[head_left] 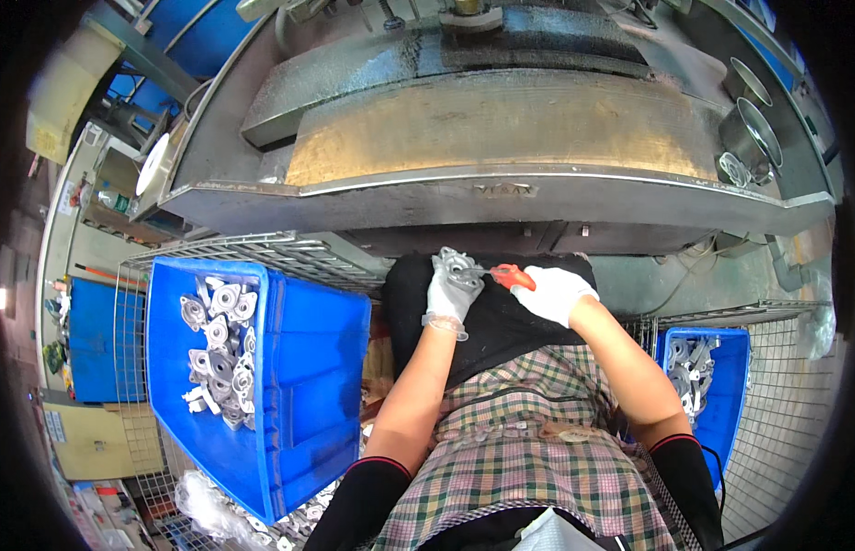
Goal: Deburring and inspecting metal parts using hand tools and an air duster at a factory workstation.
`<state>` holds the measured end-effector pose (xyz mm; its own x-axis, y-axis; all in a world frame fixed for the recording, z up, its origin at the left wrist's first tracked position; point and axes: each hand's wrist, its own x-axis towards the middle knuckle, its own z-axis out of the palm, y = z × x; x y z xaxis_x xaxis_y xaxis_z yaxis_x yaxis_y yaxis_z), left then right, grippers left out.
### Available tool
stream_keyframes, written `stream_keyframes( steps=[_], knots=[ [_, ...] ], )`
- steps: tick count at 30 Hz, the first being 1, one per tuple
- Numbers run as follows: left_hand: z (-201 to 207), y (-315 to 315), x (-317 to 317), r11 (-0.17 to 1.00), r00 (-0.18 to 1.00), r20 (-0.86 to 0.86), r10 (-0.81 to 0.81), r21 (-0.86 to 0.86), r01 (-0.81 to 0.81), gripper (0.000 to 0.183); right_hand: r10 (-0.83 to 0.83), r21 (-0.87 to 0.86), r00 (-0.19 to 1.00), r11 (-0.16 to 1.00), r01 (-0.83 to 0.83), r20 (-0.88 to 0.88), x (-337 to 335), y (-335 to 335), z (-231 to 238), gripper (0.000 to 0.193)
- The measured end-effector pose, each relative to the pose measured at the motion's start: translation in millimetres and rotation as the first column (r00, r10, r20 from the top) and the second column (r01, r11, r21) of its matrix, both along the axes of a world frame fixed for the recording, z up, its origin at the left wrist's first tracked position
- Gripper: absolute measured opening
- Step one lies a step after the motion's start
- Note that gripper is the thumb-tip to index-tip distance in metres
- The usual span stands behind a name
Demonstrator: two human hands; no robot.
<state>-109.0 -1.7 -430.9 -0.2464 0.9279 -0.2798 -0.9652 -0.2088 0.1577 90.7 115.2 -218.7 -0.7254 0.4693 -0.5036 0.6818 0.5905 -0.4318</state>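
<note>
Holds a grey metal casting (459,267) in the white-gloved left hand (454,292), with fingers curled around its lower body and upper face exposed. Grips a red-handled hand tool (512,276) in the white-gloved right hand (557,293), with working end directed left toward the casting. Cannot tell tip contact from close approach at this scale. Keeps both hands near each other, in front of the body, above a black cloth (501,321) spread over the lap. Wears a translucent band (445,324) at the left wrist and a plaid apron (528,459) below the cloth. To the left, beside the body: a large blue bin (315,367) with loose grey castings (227,349) inside, next to wire mesh (130,358). Below this bin: more metal parts (308,512) and a clear plastic bag (209,500). To the right, beyond the right forearm: a smaller blue bin (732,372), likewise loaded with grey castings. Ahead of the hands: a metal table (427,209) with raised front edge, bearing a broad brown-stained plate (492,133) and, at the right end, two cylindrical metal containers (756,135).
</note>
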Motion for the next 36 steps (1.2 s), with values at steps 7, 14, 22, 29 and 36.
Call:
stream_keyframes(
  steps=[7,14,22,29,36],
  knots=[
    [23,4,5,0.969,0.995,-0.101,0.019,-0.243,-0.043,0.053,-0.001,0.010,0.997,1.000,0.000,0.077,18,-7,12,0.044],
    [21,2,4,0.967,0.994,-0.109,0.016,-0.251,-0.043,0.056,0.006,0.018,0.998,1.000,-0.007,0.069,20,-9,11,0.044],
    [28,2,6,0.959,0.990,-0.142,-0.014,-0.284,-0.027,0.060,-0.029,0.031,0.997,0.999,0.027,0.075,23,1,-3,0.044],
    [21,-1,3,0.984,0.995,-0.100,-0.021,-0.177,0.003,0.058,-0.031,0.026,0.995,0.999,0.029,0.089,25,-6,5,0.045],
    [41,-2,11,0.979,0.998,-0.046,0.040,-0.198,-0.049,0.046,-0.022,-0.026,1.000,0.999,0.022,0.003,42,-22,28,0.043]
  ],
)
